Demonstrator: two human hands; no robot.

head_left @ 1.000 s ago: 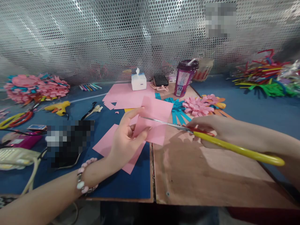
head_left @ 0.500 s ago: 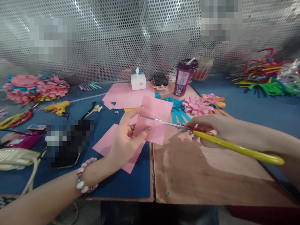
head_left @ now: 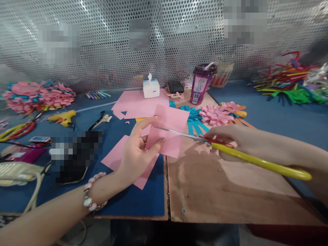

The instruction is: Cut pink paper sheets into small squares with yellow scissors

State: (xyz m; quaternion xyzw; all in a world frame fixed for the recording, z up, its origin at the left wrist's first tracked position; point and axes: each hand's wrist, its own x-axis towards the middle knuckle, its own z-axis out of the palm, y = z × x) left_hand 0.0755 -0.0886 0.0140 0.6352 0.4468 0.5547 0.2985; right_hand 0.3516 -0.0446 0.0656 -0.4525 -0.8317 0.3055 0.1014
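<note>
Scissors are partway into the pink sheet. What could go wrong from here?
The scissors' blade tip lies close to the left hand's fingers, so a further cut might nick them. The pink sheet is pinched at one edge only, so it may flex and the cut could wander.

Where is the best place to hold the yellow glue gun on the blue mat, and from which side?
Probably by its handle, coming from above: the glue gun lies flat on its side on the blue mat, nozzle toward the right, so the thicker body and handle face up, away from the tip.
</note>
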